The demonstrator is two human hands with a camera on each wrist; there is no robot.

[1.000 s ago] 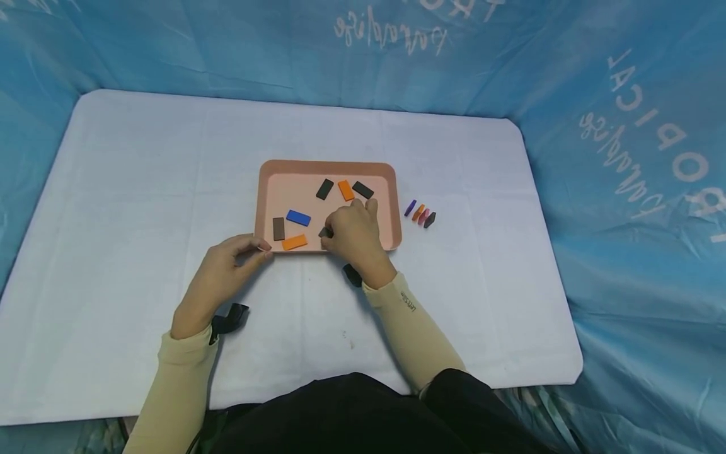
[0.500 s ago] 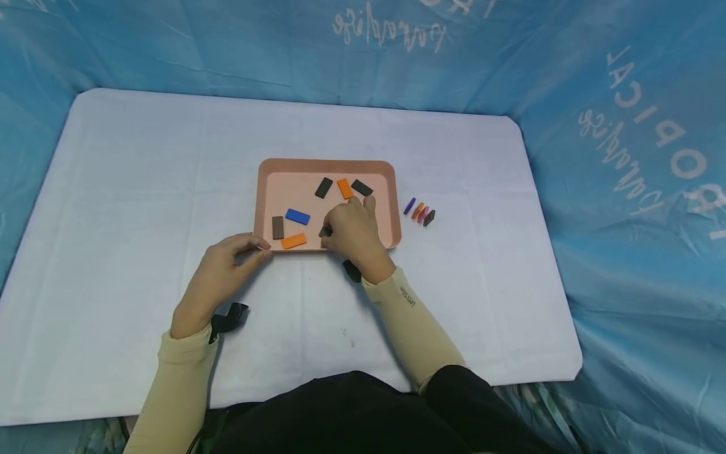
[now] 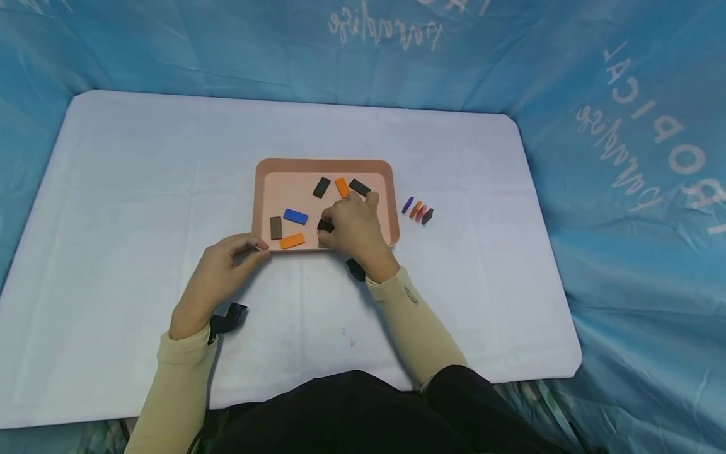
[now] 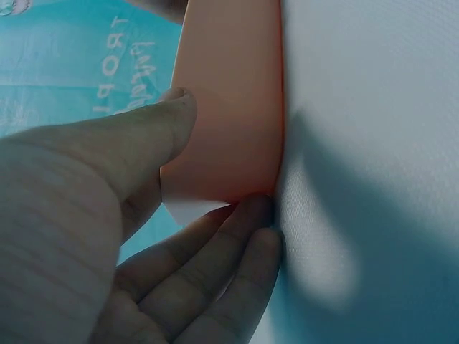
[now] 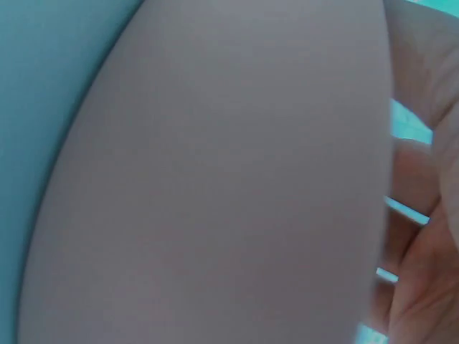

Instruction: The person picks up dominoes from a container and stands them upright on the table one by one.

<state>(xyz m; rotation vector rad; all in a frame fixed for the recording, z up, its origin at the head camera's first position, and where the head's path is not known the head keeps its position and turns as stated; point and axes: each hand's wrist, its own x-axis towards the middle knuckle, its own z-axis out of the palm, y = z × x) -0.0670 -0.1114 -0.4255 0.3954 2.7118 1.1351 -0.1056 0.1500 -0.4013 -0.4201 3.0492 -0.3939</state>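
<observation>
In the head view my left hand [image 3: 224,274] holds the near left corner of a shallow pink tray [image 3: 323,165]. The left wrist view has the thumb [image 4: 176,125] against the tray's side wall and the other fingers around its corner. Reaching over the tray's near right part, my right hand [image 3: 357,230] pinches a small black rectangular block [image 3: 325,226] between thumb and fingers. Left of it in the tray lie a blue block [image 3: 295,216], a brown block [image 3: 275,227] and an orange block [image 3: 292,240]. In the right wrist view the tray wall hides the fingertips.
Behind the right hand, the tray also holds two dark blocks, one of them [image 3: 321,187] left of an orange block [image 3: 341,187]. Just right of the tray, several blocks stand on edge in a row, a purple block [image 3: 407,205] leftmost. A white cloth [image 3: 471,284] covers the table.
The black block at my right fingertips has come up slightly and shows more of its face. The left hand keeps its place at the tray corner.
</observation>
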